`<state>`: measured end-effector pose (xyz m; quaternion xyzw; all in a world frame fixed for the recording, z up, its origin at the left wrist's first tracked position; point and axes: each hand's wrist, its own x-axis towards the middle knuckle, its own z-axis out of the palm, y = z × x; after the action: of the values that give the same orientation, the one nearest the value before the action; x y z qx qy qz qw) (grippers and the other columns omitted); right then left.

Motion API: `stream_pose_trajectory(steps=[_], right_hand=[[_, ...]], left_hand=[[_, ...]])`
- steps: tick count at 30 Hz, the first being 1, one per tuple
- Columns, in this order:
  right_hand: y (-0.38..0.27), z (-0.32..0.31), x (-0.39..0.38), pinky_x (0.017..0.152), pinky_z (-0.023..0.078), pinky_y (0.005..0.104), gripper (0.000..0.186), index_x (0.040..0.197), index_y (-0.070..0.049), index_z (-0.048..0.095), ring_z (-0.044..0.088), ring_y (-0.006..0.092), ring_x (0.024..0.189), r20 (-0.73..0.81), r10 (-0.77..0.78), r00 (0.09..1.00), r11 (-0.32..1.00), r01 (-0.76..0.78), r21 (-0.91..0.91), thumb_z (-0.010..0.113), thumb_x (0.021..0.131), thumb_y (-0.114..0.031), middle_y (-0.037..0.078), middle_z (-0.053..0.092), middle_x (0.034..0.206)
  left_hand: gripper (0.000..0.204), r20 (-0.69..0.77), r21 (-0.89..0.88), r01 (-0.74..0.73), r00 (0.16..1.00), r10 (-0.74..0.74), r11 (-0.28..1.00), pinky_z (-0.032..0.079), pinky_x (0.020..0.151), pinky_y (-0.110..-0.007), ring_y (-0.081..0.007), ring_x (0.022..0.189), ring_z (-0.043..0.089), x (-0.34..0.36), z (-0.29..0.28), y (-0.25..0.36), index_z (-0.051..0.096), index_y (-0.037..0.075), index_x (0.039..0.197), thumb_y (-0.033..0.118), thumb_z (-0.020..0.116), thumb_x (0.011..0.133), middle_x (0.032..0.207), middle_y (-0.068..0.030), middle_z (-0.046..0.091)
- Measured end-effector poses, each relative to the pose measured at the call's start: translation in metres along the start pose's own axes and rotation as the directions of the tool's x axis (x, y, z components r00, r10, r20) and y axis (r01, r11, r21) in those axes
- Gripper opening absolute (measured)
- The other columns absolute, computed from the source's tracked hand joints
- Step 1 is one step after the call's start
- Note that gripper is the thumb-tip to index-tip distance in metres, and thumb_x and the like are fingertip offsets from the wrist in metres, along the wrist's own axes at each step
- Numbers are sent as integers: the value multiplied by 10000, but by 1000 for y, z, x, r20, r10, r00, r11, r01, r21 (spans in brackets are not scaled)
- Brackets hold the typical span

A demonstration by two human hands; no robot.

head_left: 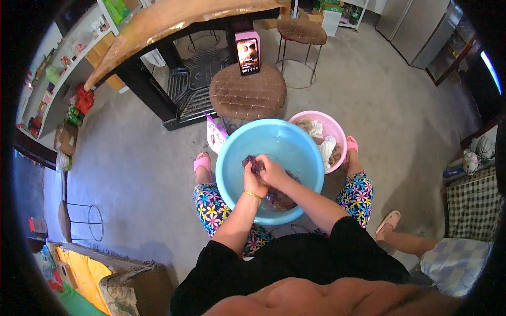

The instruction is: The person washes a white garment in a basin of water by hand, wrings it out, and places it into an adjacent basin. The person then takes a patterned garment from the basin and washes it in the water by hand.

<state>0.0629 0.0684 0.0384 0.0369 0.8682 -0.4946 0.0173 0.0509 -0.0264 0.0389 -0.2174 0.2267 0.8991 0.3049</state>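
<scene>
The washing looks to be in the middle, not at its end. Both hands meet over the blue basin (232,174), which stands on the floor between the person's knees and holds water. The left hand (254,181) and the right hand (272,171) are closed together on a dark purple cloth (254,164). The fingers of both hands are curled and pressed on the fabric, as in rubbing one fold against another.

One bunched end of the cloth sticks out above the hands, and the rest trails down into the water under the right forearm (this lower part is dim, so its edge is not sure). Its long axis therefore runs from the upper left, at the far side of the basin, to the lower right, near the person.

Just beside the blue basin, touching its right rim, a pink basin (337,131) holds several light-coloured pieces of laundry (327,147). Whether these are already washed or are waiting, I cannot tell.
</scene>
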Motion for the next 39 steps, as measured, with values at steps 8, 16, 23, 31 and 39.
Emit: stream_pose_trajectory(steps=[8,16,23,31,39], right_hand=[[-68,-9,-48,627,439,427,123,860,-92,481,573,337,728,-15,-281,960,960,280,-28,491,760,-164,149,589,785],[-60,-1,-16,530,449,421,157,730,-68,494,570,320,574,-102,-404,909,845,328,-421,491,776,-218,139,571,625],[-6,-19,23,596,451,461,134,780,-62,510,576,358,633,-262,-70,962,861,-74,-503,458,784,-185,165,585,656],[-2,-48,4,876,302,568,451,1199,-101,388,335,377,1152,-162,207,965,743,-263,-616,468,755,-107,179,332,1264],[-11,-16,-2,893,160,694,503,1236,-254,413,172,440,1238,101,156,983,698,-37,-715,517,745,-249,158,148,1390]], left_hand=[[199,-20,-65,-20,1000,19,998,433,607,-367,-194,637,538,44,-67,4,557,122,765,268,445,842,663,-17,556],[251,-59,71,5,998,-1,997,445,716,-366,-202,785,559,3,-6,0,542,100,919,271,364,873,857,-49,582],[317,7,88,-80,997,79,993,410,851,-359,-208,939,537,0,3,-3,513,79,1047,290,355,871,1019,-64,571],[379,72,186,-213,977,203,959,338,926,-350,-213,1053,458,-10,18,0,482,55,1104,312,421,831,1125,-80,503],[278,1,169,-138,990,139,976,313,916,-339,-187,1024,428,-8,13,2,513,87,992,285,458,806,1052,-28,511]])
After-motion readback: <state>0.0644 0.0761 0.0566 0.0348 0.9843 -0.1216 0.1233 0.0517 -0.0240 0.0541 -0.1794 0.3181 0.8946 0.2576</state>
